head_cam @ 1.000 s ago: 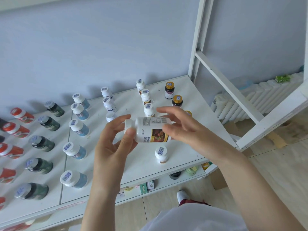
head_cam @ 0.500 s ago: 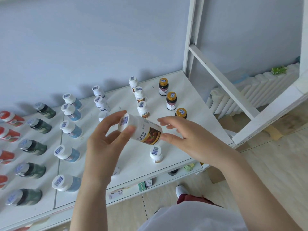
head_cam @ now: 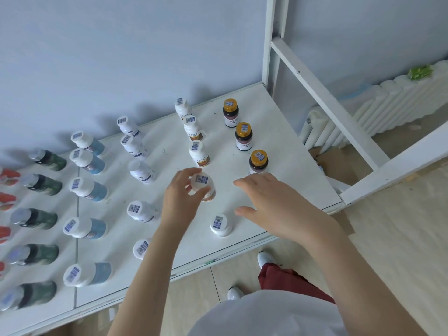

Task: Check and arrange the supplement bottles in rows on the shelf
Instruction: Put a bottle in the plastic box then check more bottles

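Note:
My left hand [head_cam: 180, 200] grips the cap of a white supplement bottle [head_cam: 203, 186] with a barcode sticker, standing upright on the white shelf [head_cam: 278, 151] in line with three like white bottles [head_cam: 198, 152] behind it. Another white bottle [head_cam: 220, 224] stands in front, near the shelf edge. My right hand [head_cam: 274, 202] hovers to the right with fingers spread, holding nothing, just in front of the nearest of three gold-capped dark bottles [head_cam: 258, 161].
Rows of white-and-navy bottles [head_cam: 140, 170], blue bottles [head_cam: 88, 190], dark green bottles [head_cam: 36, 218] and red bottles [head_cam: 7, 197] fill the shelf leftward. A white frame post [head_cam: 275, 40] and diagonal brace [head_cam: 327, 100] rise at right. A radiator [head_cam: 388, 100] stands behind.
The white bottle, held tilted between both hands before, now stands upright on the shelf in its row. My right hand has let go and moved right; the left keeps hold of the cap.

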